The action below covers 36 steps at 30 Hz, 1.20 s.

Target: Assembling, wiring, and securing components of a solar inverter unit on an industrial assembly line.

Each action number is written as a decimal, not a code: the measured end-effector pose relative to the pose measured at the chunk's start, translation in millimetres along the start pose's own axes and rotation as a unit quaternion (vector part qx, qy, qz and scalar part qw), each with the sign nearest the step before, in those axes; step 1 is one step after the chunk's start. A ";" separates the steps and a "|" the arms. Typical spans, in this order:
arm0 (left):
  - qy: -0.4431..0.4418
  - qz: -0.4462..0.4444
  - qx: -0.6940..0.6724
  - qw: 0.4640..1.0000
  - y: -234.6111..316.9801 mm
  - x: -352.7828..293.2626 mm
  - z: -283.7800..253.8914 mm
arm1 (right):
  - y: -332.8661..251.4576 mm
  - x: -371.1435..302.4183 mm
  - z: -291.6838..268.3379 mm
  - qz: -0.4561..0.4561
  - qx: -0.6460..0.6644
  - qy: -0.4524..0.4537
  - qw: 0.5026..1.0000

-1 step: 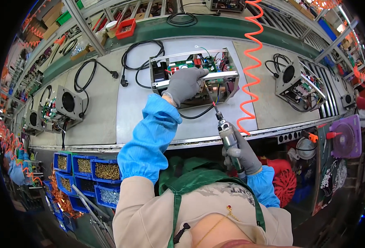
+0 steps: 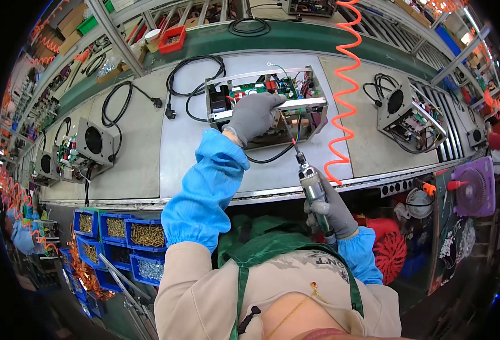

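In a dark grey glove, my left hand (image 2: pixel 254 118) rests against the near metal rail (image 2: pixel 303 103) of an open power supply chassis (image 2: pixel 316 113), fingers curled at the rail. Green circuit boards (image 2: pixel 249 89), red parts and wires show inside it. My right hand (image 2: pixel 338 208), also gloved, is wrapped around a silver power screwdriver (image 2: pixel 310 184). The driver's long thin bit (image 2: pixel 288 127) slants up and away to the chassis's near side, just right of my left hand. Where its tip meets the chassis is too small to make out. A black power cable (image 2: pixel 272 160) curves below the chassis.
An orange coiled hose (image 2: pixel 343 102) hangs right of the chassis. Similar fan-fitted units stand right (image 2: pixel 400 107) and left (image 2: pixel 94 141) on the bench. Blue bins (image 2: pixel 147 233) of screws sit below the left bench edge. A purple fan (image 2: pixel 473 187) stands at right.
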<state>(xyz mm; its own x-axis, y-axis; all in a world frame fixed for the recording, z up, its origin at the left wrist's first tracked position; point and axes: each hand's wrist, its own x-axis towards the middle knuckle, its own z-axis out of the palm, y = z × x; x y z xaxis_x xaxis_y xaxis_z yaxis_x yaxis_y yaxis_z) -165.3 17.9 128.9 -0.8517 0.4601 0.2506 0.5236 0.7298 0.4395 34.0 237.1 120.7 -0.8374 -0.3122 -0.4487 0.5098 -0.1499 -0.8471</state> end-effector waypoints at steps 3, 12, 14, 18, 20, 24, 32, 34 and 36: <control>-0.007 0.002 0.004 1.000 0.2 0.0 -0.6 | 4.6 3.2 1.7 -0.001 0.024 0.011 1.000; -0.025 -0.017 0.020 0.999 9.1 1.2 -7.7 | 3.0 -1.1 27.1 -0.056 -0.097 0.097 0.989; -0.028 -0.014 0.026 0.999 8.5 1.7 -7.3 | 1.7 -3.7 21.7 0.016 0.161 0.002 0.987; -0.030 -0.009 0.035 0.999 2.3 2.5 -3.8 | -15.2 -10.9 37.5 0.009 0.085 0.048 0.995; -0.033 0.004 0.037 0.999 0.6 2.5 -3.3 | -14.6 -11.4 49.2 -0.015 -0.037 0.102 0.994; -0.042 -0.003 0.037 0.998 4.7 4.4 -7.6 | 13.1 -8.1 19.3 0.023 0.457 -0.097 0.884; -0.028 0.002 0.042 0.999 2.2 2.8 -3.7 | 16.1 -3.3 26.8 -0.009 0.441 -0.136 0.887; -0.041 -0.001 0.044 0.998 7.2 0.9 -10.7 | 12.6 -9.6 29.1 -0.007 0.489 -0.138 0.861; -0.036 0.002 0.049 0.998 7.7 2.0 -7.2 | 2.1 -14.4 40.3 -0.063 0.223 -0.011 0.973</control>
<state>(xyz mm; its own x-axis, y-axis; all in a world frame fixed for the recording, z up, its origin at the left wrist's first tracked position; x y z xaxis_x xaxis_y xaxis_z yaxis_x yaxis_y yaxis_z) -163.1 20.7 139.0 -0.8482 0.4952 0.1881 0.5289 0.7726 0.3512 55.0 203.5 136.8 -0.8969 -0.2843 -0.3388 0.4423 -0.5784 -0.6854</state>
